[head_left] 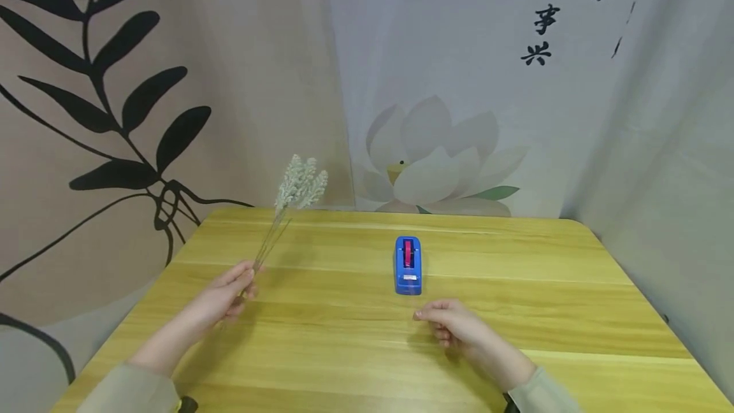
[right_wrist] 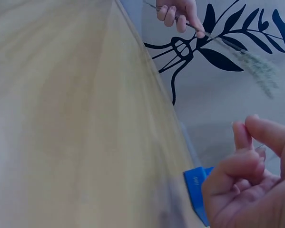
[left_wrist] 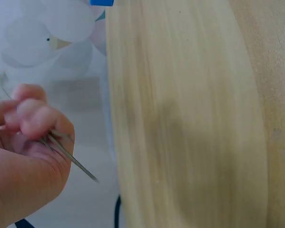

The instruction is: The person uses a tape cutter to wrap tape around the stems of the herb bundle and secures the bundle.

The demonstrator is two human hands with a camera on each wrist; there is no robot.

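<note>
Near the left edge of the tabletop [head_left: 516, 311], the left hand [head_left: 226, 295] pinches the thin stems of a dried flower sprig [head_left: 299, 185], whose pale tufted heads rise tilted toward the far left corner. Toward the near middle, the right hand [head_left: 453, 327] hovers with fingers loosely curled, thumb and forefinger close together; whether it holds anything I cannot tell. Just beyond it stands a blue tape dispenser [head_left: 408, 266] with a red roll, at the tabletop's centre.

you wear loose, pale grey-green long sleeves ending at both wrists, leaving your left hand [head_left: 226, 295] and right hand [head_left: 459, 330] bare, without rings.
</note>
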